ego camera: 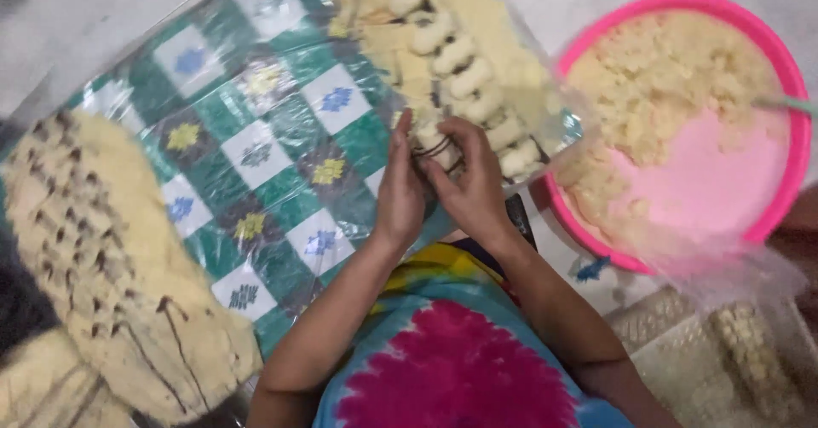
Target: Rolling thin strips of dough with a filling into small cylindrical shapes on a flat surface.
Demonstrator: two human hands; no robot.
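My left hand (399, 191) and my right hand (474, 187) meet over a small pale dough roll (433, 144) that has dark bands looped around it. Both hands pinch it from either side, just above a green checked cloth (281, 138) under clear plastic. Directly beyond the hands a row of similar pale rolls (464, 74) runs up the cloth beside a loose heap of the same pale stuff. A pink basin (771, 215) at the right is partly filled with crumbly pale dough (660, 70).
A large heap of tied pale bundles (94, 257) covers the cloth's left side. A clear bag of pale rolls (754, 351) lies at the lower right. A utensil handle (788, 102) sticks out of the basin. My bright tie-dye shirt (452, 368) fills the bottom middle.
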